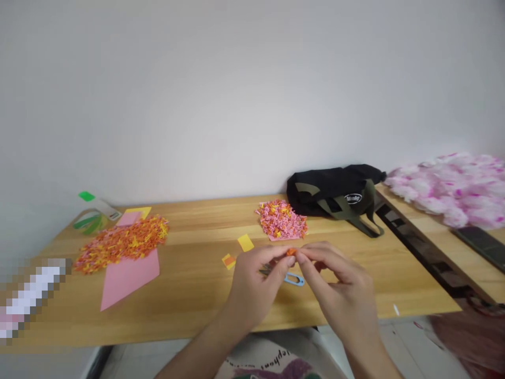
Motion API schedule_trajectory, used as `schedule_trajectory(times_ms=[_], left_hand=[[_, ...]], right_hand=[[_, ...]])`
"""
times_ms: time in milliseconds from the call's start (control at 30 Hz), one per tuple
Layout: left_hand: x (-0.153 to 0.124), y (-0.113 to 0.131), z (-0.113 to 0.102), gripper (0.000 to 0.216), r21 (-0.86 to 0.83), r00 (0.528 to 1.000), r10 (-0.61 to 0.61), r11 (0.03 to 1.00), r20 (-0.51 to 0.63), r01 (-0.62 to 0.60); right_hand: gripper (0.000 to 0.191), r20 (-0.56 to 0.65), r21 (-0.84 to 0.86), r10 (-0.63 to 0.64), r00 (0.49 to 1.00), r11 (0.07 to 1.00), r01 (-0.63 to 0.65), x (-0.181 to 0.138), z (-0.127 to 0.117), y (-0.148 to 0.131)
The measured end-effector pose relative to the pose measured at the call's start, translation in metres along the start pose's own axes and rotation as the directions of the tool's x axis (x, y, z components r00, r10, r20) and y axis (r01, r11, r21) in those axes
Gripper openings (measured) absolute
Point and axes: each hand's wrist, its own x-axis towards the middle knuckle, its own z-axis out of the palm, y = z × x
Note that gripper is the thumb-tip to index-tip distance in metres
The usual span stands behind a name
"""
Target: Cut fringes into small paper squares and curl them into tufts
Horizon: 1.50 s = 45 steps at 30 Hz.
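Note:
My left hand (256, 281) and my right hand (341, 289) meet above the table's front half, fingertips pinched on one small orange paper piece (292, 252). It looks folded or twisted; its exact shape is too small to make out. Below the fingers lies a tool with a light blue looped handle (294, 279), partly hidden by my left hand. A yellow paper square (245, 242) and a smaller yellow-and-orange paper piece (229, 261) lie just left of my hands. Behind them is a heap of small pink and orange bits (281, 220) on pink paper.
At left, an orange and yellow heap (122, 245) covers part of a pink sheet (132, 279), near green strips (89, 223). A black bag (327, 184) rests against the wall. Rightward, beyond a dark gap, are fluffy pink-white bundles (453, 187) and a dark flat object (483, 245).

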Motion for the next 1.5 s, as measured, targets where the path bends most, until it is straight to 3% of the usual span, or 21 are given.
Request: schedule_trajectory(times_ms=[167,300,400,500,667,867,1000,1100,1200,1367,1433,1500], left_hand=[[0.022,-0.005,0.01,0.019,0.062,0.998,0.06,0.996,0.012,-0.061],[0.033,-0.011,0.009,0.016,-0.02,1.0,-0.008,1.0,0.028,0.008],[0.037,-0.016,-0.003,0.016,-0.2,0.985,-0.134,0.968,0.112,0.154],[0.037,-0.025,-0.022,0.018,-0.347,0.959,-0.183,0.904,0.216,0.251],[0.037,-0.049,-0.054,0.017,-0.349,0.926,-0.267,0.869,0.269,0.352],[0.041,-0.079,-0.096,0.022,-0.435,0.886,-0.419,0.773,0.199,0.462],[0.044,-0.086,-0.118,0.022,-0.513,0.862,-0.494,0.714,0.113,0.476],[0.044,-0.086,-0.125,0.027,-0.569,0.854,-0.513,0.68,0.083,0.463],[0.041,-0.084,-0.125,0.031,-0.616,0.845,-0.525,0.632,0.104,0.469],[0.034,-0.076,-0.113,0.029,-0.697,0.817,-0.558,0.528,0.146,0.485],[0.032,-0.072,-0.105,0.025,-0.708,0.826,-0.539,0.519,0.165,0.48],[0.03,-0.069,-0.095,0.021,-0.67,0.851,-0.5,0.578,0.16,0.466]], right_hand=[[0.015,-0.001,0.01,0.06,0.998,0.998,-0.06,0.015,-0.003,0.013],[0.013,0.031,0.035,0.146,0.989,0.988,-0.147,0.026,0.0,0.019],[0.01,0.111,0.142,0.229,0.967,0.959,-0.244,0.033,0.006,0.021],[0.012,0.221,0.257,0.32,0.921,0.892,-0.372,0.034,0.017,0.023],[0.014,0.304,0.238,0.393,0.868,0.851,-0.469,0.027,0.054,0.03],[0.012,0.321,0.016,0.299,0.899,0.947,-0.32,0.034,0.108,0.02],[0.016,0.231,-0.107,0.08,0.97,0.993,-0.057,0.04,0.127,0.007],[0.022,0.302,-0.172,-0.094,0.949,0.974,0.151,0.038,0.134,0.005],[0.023,0.33,-0.22,-0.169,0.929,0.943,0.25,0.034,0.138,0.007],[0.022,0.27,-0.252,-0.192,0.944,0.932,0.262,0.03,0.131,0.01],[0.02,0.195,-0.204,-0.16,0.968,0.959,0.199,0.029,0.124,0.012],[0.017,0.134,-0.095,-0.065,0.989,0.992,0.079,0.028,0.114,0.016]])
